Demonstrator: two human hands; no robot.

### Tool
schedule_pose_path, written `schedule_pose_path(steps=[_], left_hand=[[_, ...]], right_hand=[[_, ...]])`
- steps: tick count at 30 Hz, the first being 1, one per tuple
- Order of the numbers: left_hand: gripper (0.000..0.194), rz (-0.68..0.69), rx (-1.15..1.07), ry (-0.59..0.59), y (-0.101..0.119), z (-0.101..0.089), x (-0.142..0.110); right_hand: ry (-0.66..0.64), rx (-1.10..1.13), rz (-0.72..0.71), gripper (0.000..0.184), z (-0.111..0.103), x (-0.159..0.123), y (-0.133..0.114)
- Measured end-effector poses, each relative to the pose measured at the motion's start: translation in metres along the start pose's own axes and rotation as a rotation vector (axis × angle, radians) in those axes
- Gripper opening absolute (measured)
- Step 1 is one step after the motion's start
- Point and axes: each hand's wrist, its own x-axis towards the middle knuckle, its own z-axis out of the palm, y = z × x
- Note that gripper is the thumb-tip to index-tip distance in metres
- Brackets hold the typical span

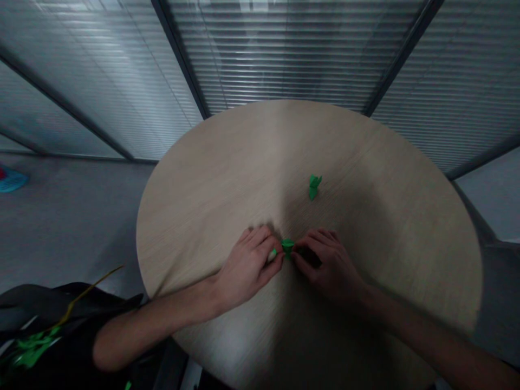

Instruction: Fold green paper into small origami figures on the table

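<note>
Between my two hands, low over the round table, is a small green folded piece (287,246) that looks like paper. My left hand (255,259) pinches its left side between thumb and fingers, and a bit of green also shows between those fingers. From the other side, my right hand (327,261) grips the right edge with thumb and fingertips, the remaining fingers curled. Fingers cover part of the piece, so its full shape is hidden. A second green folded piece (314,187), with pointed tips, rests on the table beyond my hands, slightly to the right.
The round wooden table (211,179) stands close to glass panels with blinds (284,59). At lower left, a dark bag or garment (77,309) has a yellow cord (87,295) and green pieces (34,346). A blue and red object (12,180) lies on the grey floor.
</note>
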Motion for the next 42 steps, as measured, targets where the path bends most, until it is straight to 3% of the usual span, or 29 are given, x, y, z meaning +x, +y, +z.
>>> schedule_pose_path(steps=[7,20,42], left_hand=[[0.012,0.012,0.003,-0.01,0.0007,0.0,-0.0004],[0.012,0.005,0.044,0.006,-0.0002,0.0038,0.0008],[0.013,-0.007,0.063,-0.012,0.0015,0.0048,0.0025]], right_hand=[[-0.009,-0.021,-0.051,0.002,0.0002,-0.0009,0.0008],[-0.005,-0.07,0.067,0.007,0.0011,0.001,-0.0028],[0.007,-0.034,0.125,0.013,0.0025,0.0034,-0.0046]])
